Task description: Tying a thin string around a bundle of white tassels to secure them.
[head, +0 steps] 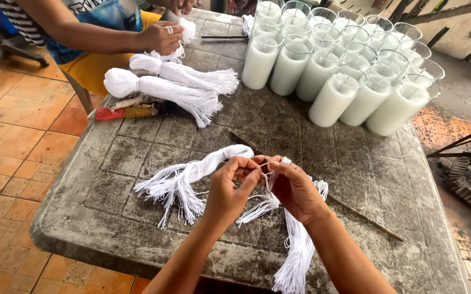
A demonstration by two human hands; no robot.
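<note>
A worn grey table (137, 158) with a grimy, cracked top bears everything here. Beyond the grip, at the far right corner, stands a crowd of glass candle jars (344, 60) filled with white wax. Left of and beyond the grip lie two tied white string bundles (175, 81), with a red-handled tool (124, 112) beside them; a co-worker's hand (162, 37) closes on another bundle further off. Just left of the grip a loose hank of cut strings (186, 177) fans out, frayed at its ends. A thin dark stick (363, 219) runs under the right wrist. The right hand (295, 188) is closed on a white string bundle (295, 245) that droops over the near edge. The left hand (230, 190) pinches a single strand (261, 165) taut between both sets of fingertips.
</note>
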